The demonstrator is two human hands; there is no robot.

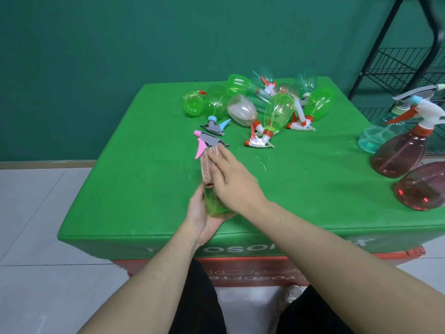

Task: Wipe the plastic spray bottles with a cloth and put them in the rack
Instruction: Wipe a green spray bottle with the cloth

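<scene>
White upside-down lettering on the red box [240,268] reads "YOSOFTB", partly hidden. Left hand [202,218] cups the green bottle [214,203] over the green table [144,189], fingers wrapped round its base; right hand [231,179] presses the cloth [207,165] flat, fingers together.

A single wide-angle camera sits on the person's head, looking forward and steeply down, close above the green padded table [144,189], which fills the centre. The teal back wall [96,44] spans 12 o'clock. The black wire rack [404,68] crowds the edge at 2 o'clock. The pale tiled floor [36,213] lies at 8 o'clock, dark trouser legs [192,297] at 6 o'clock.
</scene>
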